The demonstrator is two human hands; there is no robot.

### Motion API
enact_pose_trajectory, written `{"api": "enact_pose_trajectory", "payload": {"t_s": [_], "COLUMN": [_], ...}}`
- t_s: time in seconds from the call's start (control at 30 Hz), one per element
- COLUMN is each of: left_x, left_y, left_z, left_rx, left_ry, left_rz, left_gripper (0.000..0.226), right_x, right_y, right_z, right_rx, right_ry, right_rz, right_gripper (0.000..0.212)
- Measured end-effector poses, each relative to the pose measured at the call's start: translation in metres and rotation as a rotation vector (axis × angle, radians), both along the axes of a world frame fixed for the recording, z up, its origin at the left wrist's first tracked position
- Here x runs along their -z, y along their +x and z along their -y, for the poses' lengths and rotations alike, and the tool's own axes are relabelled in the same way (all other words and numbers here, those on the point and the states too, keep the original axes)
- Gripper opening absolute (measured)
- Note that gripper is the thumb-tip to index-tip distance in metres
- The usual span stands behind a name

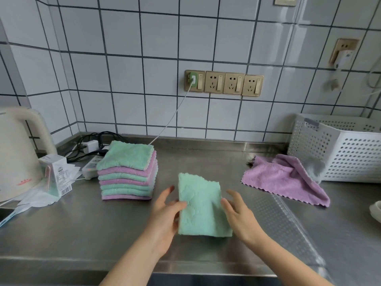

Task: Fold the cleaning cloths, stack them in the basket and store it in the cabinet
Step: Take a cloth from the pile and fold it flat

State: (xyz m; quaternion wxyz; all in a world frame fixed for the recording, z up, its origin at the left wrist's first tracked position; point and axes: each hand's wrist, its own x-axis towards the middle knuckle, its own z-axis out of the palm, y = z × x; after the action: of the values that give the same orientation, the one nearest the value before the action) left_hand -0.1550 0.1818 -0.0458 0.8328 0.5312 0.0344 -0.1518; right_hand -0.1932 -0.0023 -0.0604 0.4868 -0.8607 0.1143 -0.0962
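The folding step is in hand. A green cloth lies mid-bench, folded to a strip, its long axis running near to far and its scalloped edge at the far end. The left hand and right hand flank it, fingers loosely spread, thumbs touching its side edges, gripping nothing. I'd guess the next move is to fold it end to end, then add it to the stack on the left. A purple cloth lies unfolded by the basket, far right.

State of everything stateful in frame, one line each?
green cloth: folded, flat on counter
left hand: open, thumb on its left edge
right hand: open, at its right edge
cloth stack: folded, on counter
purple cloth: unfolded, rumpled
basket: upright
leftmost socket: plug inserted
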Motion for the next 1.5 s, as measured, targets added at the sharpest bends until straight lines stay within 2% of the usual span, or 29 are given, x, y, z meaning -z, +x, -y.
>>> {"api": "enact_pose_trajectory", "payload": {"t_s": [0.07, 0.17, 0.23, 0.4, 0.43, 0.5, 0.57, 0.67, 0.77, 0.87, 1.03, 1.2, 1.3, 1.4, 1.5], "left_x": [-0.018, -0.057, -0.087, -0.134, -0.132, -0.119, -0.088, -0.046, -0.040, -0.042, -0.041, -0.038, -0.037, -0.030, -0.020], "left_y": [0.014, 0.048, 0.080, 0.164, 0.174, 0.190, 0.194, 0.189, 0.192, 0.196, 0.201, 0.206, 0.208, 0.209, 0.205], "left_z": [-0.017, -0.043, -0.064, -0.124, -0.134, -0.150, -0.156, -0.160, -0.163, -0.166, -0.167, -0.163, -0.160, -0.160, -0.157], "left_rx": [0.027, 0.044, 0.013, -0.268, -0.282, -0.270, -0.212, -0.140, -0.166, -0.179, -0.252, -0.281, -0.330, -0.507, -0.523], "left_ry": [-0.034, -0.002, 0.085, 0.212, 0.223, 0.276, 0.412, 0.606, 0.552, 0.457, 0.445, 0.610, 0.777, 0.961, 0.850], "left_rz": [0.100, 0.217, 0.291, 0.374, 0.367, 0.312, 0.249, 0.173, 0.166, 0.175, 0.271, 0.409, 0.479, 0.551, 0.494], "left_gripper": [0.053, 0.044, 0.038, 0.041, 0.040, 0.036, 0.029, 0.020, 0.016, 0.020, 0.039, 0.039, 0.041, 0.047, 0.039], "right_x": [-0.017, -0.046, -0.070, -0.128, -0.132, -0.125, -0.104, -0.075, -0.066, -0.065, -0.071, -0.069, -0.062, -0.058, -0.053], "right_y": [0.012, 0.044, 0.076, 0.157, 0.168, 0.189, 0.199, 0.204, 0.209, 0.211, 0.221, 0.223, 0.226, 0.222, 0.216], "right_z": [-0.016, -0.044, -0.067, -0.128, -0.139, -0.157, -0.168, -0.169, -0.162, -0.162, -0.170, -0.168, -0.167, -0.166, -0.169], "right_rx": [-0.041, -0.064, -0.102, -0.164, -0.163, -0.149, -0.136, -0.122, -0.138, -0.158, -0.122, -0.103, -0.064, -0.028, -0.081], "right_ry": [0.211, 0.497, 0.566, 0.653, 0.655, 0.648, 0.603, 0.655, 0.693, 0.628, 0.541, 0.526, 0.495, 0.304, 0.134], "right_rz": [0.007, 0.017, 0.036, 0.146, 0.140, 0.076, -0.024, -0.183, -0.190, -0.142, -0.069, -0.132, -0.153, -0.103, 0.024], "right_gripper": [0.044, 0.040, 0.033, 0.012, 0.006, 0.011, 0.003, 0.035, 0.032, 0.014, 0.014, 0.022, 0.019, 0.033, 0.047]}}
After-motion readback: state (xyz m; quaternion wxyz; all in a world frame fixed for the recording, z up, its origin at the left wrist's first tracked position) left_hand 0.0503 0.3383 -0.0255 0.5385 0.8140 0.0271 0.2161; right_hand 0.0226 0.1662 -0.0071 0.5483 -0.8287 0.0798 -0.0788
